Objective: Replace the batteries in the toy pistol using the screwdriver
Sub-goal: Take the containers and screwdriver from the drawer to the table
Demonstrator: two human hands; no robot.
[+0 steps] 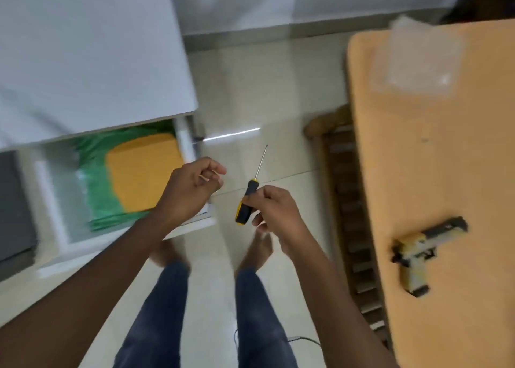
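Observation:
My right hand (274,211) grips the black and yellow handle of the screwdriver (249,199) over the floor, with its thin shaft pointing up and away. My left hand (192,185) is curled above the corner of the open drawer and pinches a thin tan band, perhaps a rubber band (206,176). The tan and grey toy pistol (420,254) lies on its side on the wooden table (418,150) at the right, well apart from both hands. No batteries are visible.
An open white drawer (64,228) at the left holds a green bag (96,178) and an orange envelope (142,172). A clear plastic bag (418,58) lies at the table's far end. A wooden chair (348,200) stands beside the table. My bare feet are on the tiled floor.

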